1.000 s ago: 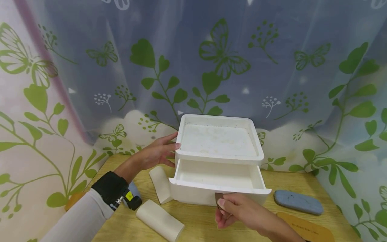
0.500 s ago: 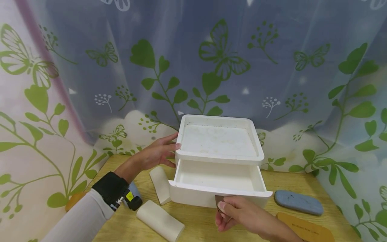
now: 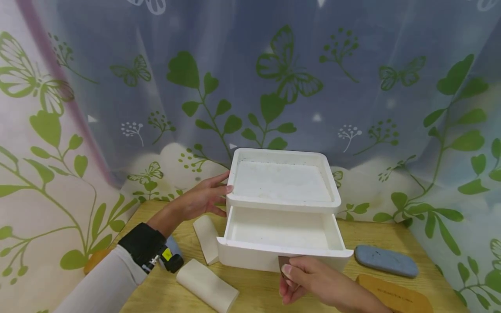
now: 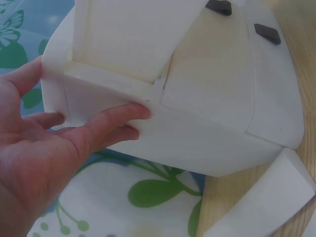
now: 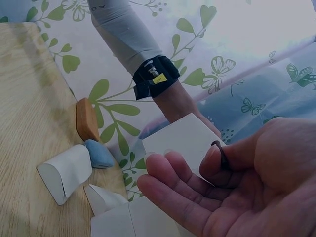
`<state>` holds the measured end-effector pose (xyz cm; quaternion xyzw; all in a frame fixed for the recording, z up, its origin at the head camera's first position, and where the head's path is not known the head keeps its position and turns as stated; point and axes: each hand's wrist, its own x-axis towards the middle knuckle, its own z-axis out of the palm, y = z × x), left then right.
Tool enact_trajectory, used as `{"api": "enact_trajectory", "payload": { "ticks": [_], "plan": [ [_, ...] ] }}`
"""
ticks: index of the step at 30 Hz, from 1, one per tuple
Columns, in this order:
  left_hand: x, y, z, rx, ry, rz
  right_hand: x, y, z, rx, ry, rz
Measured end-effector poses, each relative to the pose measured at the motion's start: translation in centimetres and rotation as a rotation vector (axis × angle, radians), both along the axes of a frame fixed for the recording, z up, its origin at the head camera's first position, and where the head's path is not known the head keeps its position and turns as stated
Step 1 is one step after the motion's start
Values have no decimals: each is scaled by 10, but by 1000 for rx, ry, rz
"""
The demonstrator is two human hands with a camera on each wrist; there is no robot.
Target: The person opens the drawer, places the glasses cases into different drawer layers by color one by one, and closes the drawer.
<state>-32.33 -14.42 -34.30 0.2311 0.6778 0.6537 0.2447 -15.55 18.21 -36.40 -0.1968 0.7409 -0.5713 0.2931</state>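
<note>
A white drawer cabinet (image 3: 282, 182) stands on the table with its top drawer (image 3: 279, 228) pulled partway out; no contents show inside. My left hand (image 3: 203, 198) rests against the cabinet's left side, thumb at the top rim. In the left wrist view, its spread fingers (image 4: 121, 116) touch the white side wall. With thumb and forefinger, my right hand (image 3: 311, 278) pinches the dark brown pull tab (image 3: 283, 261) on the drawer's front. Two more dark pull tabs show lower on the cabinet front in the left wrist view, on shut drawers.
Two cream cases (image 3: 207, 284) lie left of the cabinet on the wooden table (image 3: 250, 284). A blue oblong case (image 3: 386, 261) and an orange case (image 3: 395, 293) are at the right. Another orange case (image 5: 87, 120) and blue case (image 5: 98, 154) sit at the left. Patterned curtain behind.
The drawer has slid slightly farther out toward me, with my right hand moving along on its pull tab. My left hand has stayed on the cabinet's side.
</note>
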Motion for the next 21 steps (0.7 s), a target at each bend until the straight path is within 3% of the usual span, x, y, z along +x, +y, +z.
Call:
{"api": "enact_trajectory", "payload": {
  "ticks": [21],
  "plan": [
    [1,1,0,8,-11,-9,8,4,-1,-49,-36,78]
  ]
}}
